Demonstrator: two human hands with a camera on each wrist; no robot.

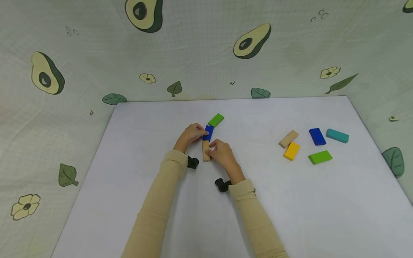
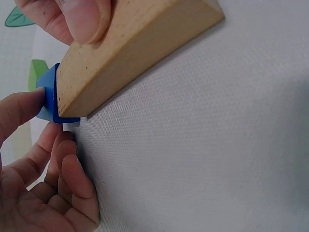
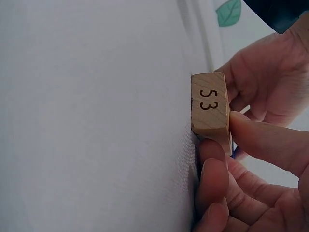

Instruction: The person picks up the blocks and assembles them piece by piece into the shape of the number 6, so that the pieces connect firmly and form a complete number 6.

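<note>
Three blocks make a bent line near the middle of the white desk point(image 1: 145, 143), with 12 o'clock as the far edge in the head view. The nearest is a wood block point(image 1: 205, 149), lying flat, its end marked 53. At its 12 o'clock, end against end, sits a blue block point(image 1: 209, 130), and at the blue one's 1 o'clock a green block point(image 1: 216, 119) slants away, its near corner at or touching the blue one. The left hand point(image 1: 193, 133) comes in from 9 o'clock and pinches the blue block between thumb and finger. The right hand point(image 1: 223, 153) is at the wood block's 3 o'clock, pinching its near end. Well apart, towards 3 o'clock, lie five more: a second wood block point(image 1: 287, 139) with a yellow block point(image 1: 292, 152) at its 6 o'clock, seemingly touching; a second blue block point(image 1: 317, 137) with a teal block point(image 1: 337, 135) at its 3 o'clock, just beside it; and a second green block point(image 1: 320, 157) at that blue one's 6 o'clock.
</note>
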